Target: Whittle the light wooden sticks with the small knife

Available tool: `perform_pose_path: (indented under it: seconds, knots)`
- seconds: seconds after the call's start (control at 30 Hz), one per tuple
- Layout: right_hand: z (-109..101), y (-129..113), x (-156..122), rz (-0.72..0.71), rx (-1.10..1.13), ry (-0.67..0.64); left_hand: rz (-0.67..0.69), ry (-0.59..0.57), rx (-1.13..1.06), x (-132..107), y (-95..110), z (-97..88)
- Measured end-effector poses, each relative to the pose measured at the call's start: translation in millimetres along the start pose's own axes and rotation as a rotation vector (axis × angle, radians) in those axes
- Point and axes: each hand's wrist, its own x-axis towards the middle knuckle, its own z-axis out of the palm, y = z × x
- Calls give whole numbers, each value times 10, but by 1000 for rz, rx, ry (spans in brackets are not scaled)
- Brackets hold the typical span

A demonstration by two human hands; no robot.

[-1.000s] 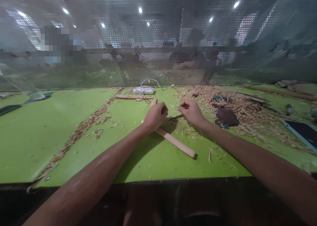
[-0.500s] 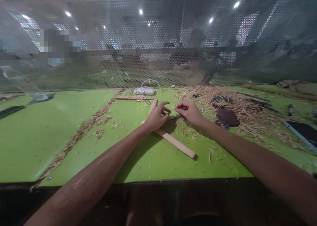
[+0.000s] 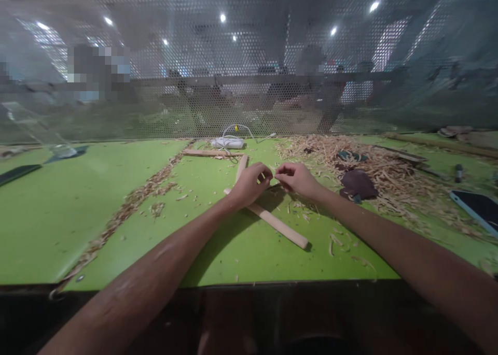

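Observation:
My left hand (image 3: 252,184) hovers over the crossed wooden sticks, its fingers curled round and the tips drawn together. Whatever may be between those tips is too small to name. Close beside it, my right hand (image 3: 299,180) is closed in a pinch, and what it holds, if anything, cannot be made out. A pale rounded wooden stick (image 3: 280,227) lies slantwise below the hands, partly covered by the left one. Another light wooden strip (image 3: 241,165) reaches out behind the left hand. Something thin and dark shows below the fingertips.
Curled wood shavings (image 3: 392,176) heap on the right around a dark brown piece (image 3: 358,184). A phone (image 3: 476,210) lies at far right. At the back sit a white power strip (image 3: 227,143) with a cable and a flat wooden strip (image 3: 210,153). Perforated mesh (image 3: 249,101) stands behind.
My left hand has moved slightly right towards the right hand, and its spread fingers have drawn together. My right hand keeps its pinch almost in place.

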Motion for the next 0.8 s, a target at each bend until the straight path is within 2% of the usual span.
perform_pose_path:
  seconds: [0.3,0.8]
  knots:
    - [9,-37,-15,39,5,-16,-18,-37,-48,-13,49,-16]
    - [0,-71,-36,69,52,-19,-42,-28,-30,-10,79,-34]
